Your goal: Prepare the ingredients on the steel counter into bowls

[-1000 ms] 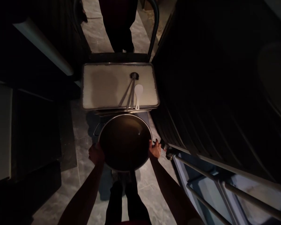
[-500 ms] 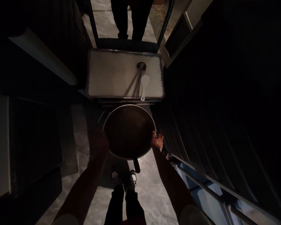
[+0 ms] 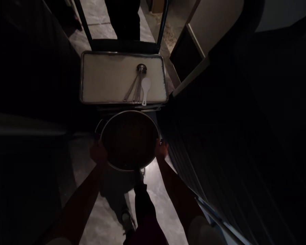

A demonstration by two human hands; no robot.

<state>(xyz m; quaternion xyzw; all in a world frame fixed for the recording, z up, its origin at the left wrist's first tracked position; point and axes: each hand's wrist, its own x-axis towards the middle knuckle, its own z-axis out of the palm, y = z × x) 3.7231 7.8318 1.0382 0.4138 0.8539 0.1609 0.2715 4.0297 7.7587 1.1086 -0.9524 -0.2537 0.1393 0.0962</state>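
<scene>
In the dim light, a large round metal pot (image 3: 132, 118) with a thin bright rim is in front of me. Its inside is dark, and I cannot make out the contents. My left hand (image 3: 99, 151) is closed on its left side, in shadow; my right hand (image 3: 162, 148) grips the right side at the rim. A wire loop handle (image 3: 98, 126) sticks out at the upper left. Just beyond the pot is a wide metal tray (image 3: 81, 78) filled level with white stuff like rice. Several long-handled ladles (image 3: 141, 68) and a white rice paddle (image 3: 146, 84) lie on it.
The tray rests on a cart with a dark push bar (image 3: 124, 45). Behind it stands a person in dark trousers (image 3: 124, 20). A dark ridged wall or panel (image 3: 188, 149) runs close on the right. Grey floor (image 3: 91, 217) shows around my feet.
The view has shifted, so pot, tray and cart appear farther left. My feet have changed position in a step. Both hands still hold the pot, which remains close to the tray.
</scene>
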